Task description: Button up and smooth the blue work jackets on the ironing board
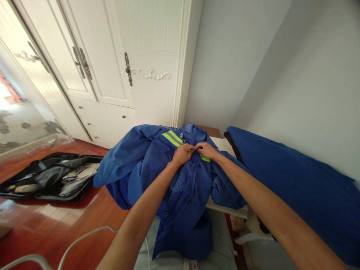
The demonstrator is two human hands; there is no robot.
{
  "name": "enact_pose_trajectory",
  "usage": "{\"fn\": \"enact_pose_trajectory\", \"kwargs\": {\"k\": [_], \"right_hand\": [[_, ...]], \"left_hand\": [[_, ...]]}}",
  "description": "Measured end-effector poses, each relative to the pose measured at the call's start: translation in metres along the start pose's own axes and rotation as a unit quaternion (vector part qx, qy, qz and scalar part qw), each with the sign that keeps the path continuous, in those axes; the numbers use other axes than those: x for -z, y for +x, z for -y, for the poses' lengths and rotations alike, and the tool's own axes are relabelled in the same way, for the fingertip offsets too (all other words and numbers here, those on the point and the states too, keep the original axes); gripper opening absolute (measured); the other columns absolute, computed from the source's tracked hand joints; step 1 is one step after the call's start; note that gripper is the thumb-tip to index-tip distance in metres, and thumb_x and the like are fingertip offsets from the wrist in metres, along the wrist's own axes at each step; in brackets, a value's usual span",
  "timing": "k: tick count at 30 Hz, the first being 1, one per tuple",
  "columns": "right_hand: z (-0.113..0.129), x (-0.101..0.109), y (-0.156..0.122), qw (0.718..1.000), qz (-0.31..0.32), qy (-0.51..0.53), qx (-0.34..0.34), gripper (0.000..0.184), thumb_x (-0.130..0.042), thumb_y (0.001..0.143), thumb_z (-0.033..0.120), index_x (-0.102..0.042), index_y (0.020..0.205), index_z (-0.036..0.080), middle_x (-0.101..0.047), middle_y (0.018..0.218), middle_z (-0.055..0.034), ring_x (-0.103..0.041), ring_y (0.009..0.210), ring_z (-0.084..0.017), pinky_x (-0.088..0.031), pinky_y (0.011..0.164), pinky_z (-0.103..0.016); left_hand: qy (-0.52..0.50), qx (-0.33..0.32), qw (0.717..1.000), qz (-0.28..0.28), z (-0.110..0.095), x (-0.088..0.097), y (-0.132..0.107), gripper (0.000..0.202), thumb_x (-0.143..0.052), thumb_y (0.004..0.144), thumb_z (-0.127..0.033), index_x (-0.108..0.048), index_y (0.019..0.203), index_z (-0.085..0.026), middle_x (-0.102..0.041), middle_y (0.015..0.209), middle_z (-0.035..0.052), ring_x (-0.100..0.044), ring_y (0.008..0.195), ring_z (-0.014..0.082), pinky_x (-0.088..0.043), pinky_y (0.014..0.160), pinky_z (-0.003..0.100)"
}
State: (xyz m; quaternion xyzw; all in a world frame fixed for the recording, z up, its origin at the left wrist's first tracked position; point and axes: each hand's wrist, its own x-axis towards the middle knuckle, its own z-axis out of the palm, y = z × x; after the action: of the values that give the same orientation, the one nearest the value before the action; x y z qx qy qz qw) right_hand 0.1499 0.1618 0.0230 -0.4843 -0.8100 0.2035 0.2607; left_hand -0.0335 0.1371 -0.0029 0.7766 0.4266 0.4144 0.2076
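Note:
A blue work jacket (146, 161) with a grey and neon-yellow reflective stripe (172, 138) lies spread over a raised surface in front of me. Its buttoned front placket runs down toward me. My left hand (182, 153) and my right hand (207, 150) meet at the jacket's front, just below the stripe. Both are closed in a pinch on the fabric edges there, fingertips almost touching. What sits between the fingertips is too small to make out.
A white wardrobe (118, 63) stands behind the jacket. An open black bag (53, 176) lies on the red wooden floor at left. A blue cover (295, 180) drapes along the right wall. A white cable (81, 236) curves near my left arm.

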Motion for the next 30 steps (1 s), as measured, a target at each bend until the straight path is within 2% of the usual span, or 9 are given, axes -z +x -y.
{"fn": "enact_pose_trajectory", "kwargs": {"k": [5, 10, 16, 20, 30], "right_hand": [[-0.008, 0.001, -0.008, 0.996, 0.002, 0.084, -0.014, 0.026, -0.059, 0.077, 0.014, -0.073, 0.099, 0.015, -0.076, 0.097, -0.0069, -0.071, 0.087, -0.019, -0.056, 0.078, -0.028], [-0.014, -0.003, -0.011, 0.991, -0.016, 0.133, 0.002, 0.039, -0.068, 0.076, 0.019, -0.067, 0.115, 0.014, -0.073, 0.112, -0.0115, -0.07, 0.102, -0.022, -0.057, 0.084, -0.031], [-0.013, -0.012, -0.018, 0.99, -0.079, 0.119, 0.022, 0.037, -0.064, 0.071, 0.013, -0.072, 0.107, 0.019, -0.075, 0.104, -0.0065, -0.071, 0.099, -0.023, -0.052, 0.098, -0.038], [-0.011, -0.016, -0.02, 0.987, -0.102, 0.12, 0.025, 0.039, -0.06, 0.07, 0.013, -0.073, 0.107, 0.018, -0.075, 0.103, -0.0059, -0.07, 0.097, -0.022, -0.051, 0.096, -0.037], [-0.014, -0.01, -0.013, 0.981, -0.056, 0.183, -0.009, 0.035, -0.059, 0.068, 0.012, -0.076, 0.099, 0.016, -0.075, 0.095, -0.0041, -0.068, 0.09, -0.019, -0.052, 0.09, -0.031]], "left_hand": [[-0.014, 0.013, 1.0, -0.005, 0.001, 0.001, -0.001, 0.02, -0.062, 0.087, -0.017, -0.078, 0.098, -0.022, -0.076, 0.1, 0.0035, -0.069, 0.093, 0.0195, -0.052, 0.089, 0.03], [-0.047, 0.047, 0.998, -0.013, 0.006, -0.003, 0.003, 0.022, -0.064, 0.082, -0.011, -0.075, 0.1, -0.019, -0.077, 0.094, 0.0033, -0.071, 0.087, 0.0168, -0.054, 0.083, 0.026], [-0.06, 0.07, 0.995, -0.02, 0.009, -0.005, 0.005, 0.022, -0.068, 0.079, -0.012, -0.074, 0.1, -0.017, -0.075, 0.087, 0.0036, -0.07, 0.081, 0.0168, -0.055, 0.077, 0.027], [-0.058, 0.069, 0.996, -0.025, 0.007, -0.004, 0.004, 0.02, -0.069, 0.078, -0.014, -0.074, 0.097, -0.017, -0.075, 0.088, 0.0036, -0.069, 0.08, 0.0165, -0.054, 0.076, 0.026], [-0.026, 0.003, 1.0, -0.009, 0.003, -0.003, 0.001, 0.016, -0.069, 0.083, -0.017, -0.075, 0.097, -0.017, -0.075, 0.087, 0.0029, -0.068, 0.075, 0.0146, -0.054, 0.072, 0.024]]}}
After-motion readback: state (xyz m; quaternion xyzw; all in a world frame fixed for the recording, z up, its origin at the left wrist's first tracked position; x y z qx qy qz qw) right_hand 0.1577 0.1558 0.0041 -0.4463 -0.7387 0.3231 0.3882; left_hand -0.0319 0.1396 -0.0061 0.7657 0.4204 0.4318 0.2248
